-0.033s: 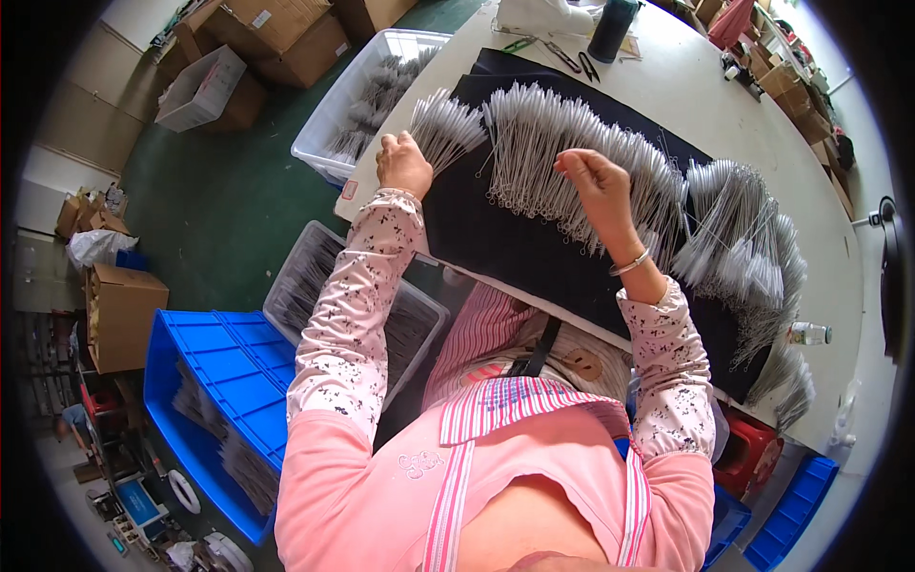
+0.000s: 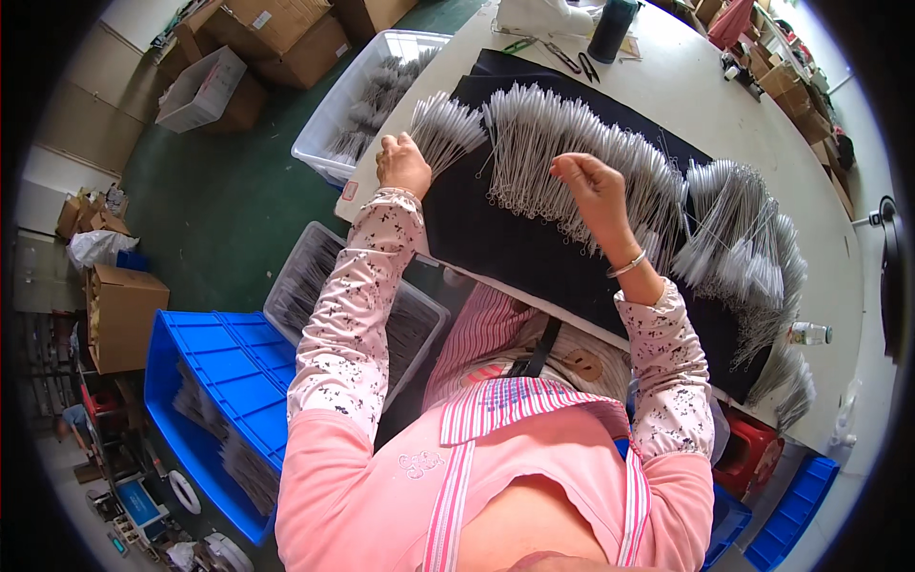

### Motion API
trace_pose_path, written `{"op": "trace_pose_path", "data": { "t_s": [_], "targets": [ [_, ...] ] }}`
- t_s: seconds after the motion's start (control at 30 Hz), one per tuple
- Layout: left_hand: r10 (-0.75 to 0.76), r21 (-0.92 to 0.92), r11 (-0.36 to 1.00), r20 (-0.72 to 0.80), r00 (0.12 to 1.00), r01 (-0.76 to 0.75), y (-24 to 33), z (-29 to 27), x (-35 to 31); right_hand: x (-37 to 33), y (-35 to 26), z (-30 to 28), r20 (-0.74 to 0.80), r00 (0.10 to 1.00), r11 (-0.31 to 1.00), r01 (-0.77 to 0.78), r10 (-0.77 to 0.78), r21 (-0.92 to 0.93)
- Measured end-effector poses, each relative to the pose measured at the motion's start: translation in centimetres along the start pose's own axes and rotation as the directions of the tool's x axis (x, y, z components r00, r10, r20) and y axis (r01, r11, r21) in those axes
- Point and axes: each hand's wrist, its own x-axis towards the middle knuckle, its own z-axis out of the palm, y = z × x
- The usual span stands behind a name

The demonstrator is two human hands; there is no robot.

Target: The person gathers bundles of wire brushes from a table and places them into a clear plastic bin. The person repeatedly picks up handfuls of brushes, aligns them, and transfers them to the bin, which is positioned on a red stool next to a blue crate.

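Left hand [image 2: 403,164] rested on a fanned bundle of thin wire brushes [image 2: 446,129] — grip loose, pinning them to the black mat [image 2: 496,248]. Right hand [image 2: 596,191] hovered above the long row of brushes [image 2: 572,153], fingers curled — contents impossible to tell. White desk [image 2: 686,86] beneath.

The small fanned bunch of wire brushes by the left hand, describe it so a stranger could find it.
On the white table lies a black cloth with rows of thin brushes. The small bunch fans out at the cloth's left end, beside the left hand, apart from the long row.
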Motion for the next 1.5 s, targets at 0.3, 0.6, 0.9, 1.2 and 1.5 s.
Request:
{"op": "trace_pose_path", "data": {
  "t_s": [0.3,0.6,0.9,1.2,1.5],
  "targets": [
    [0.028,0.077,0.997,-0.054,0.998,-0.024,0.1,2.2,0.2,-1.2,1.8,1.1,0.168,0.986,0.989,0.035,-0.010,-0.143],
    [0.113,0.103,0.990,-0.119,0.987,-0.100,-0.3,1.8,-0.1,-0.3,2.9,2.1,0.270,0.897,0.716,0.442,-0.350,-0.540],
    [0.144,-0.398,0.916,0.225,0.964,-0.045,7.1,2.7,0.0,4.1,6.6,2.6,0.364,0.801,0.468,0.580,-0.475,-0.667],
    [0.034,-0.406,0.890,0.509,0.860,0.205,11.3,5.1,1.4,3.8,9.5,2.2,0.222,0.885,0.690,0.459,-0.408,-0.559],
    [-0.125,-0.477,0.825,0.369,0.921,0.303,13.0,5.9,1.5,4.0,9.9,1.6,0.209,0.893,0.771,0.450,-0.399,-0.451]
  ]
}}
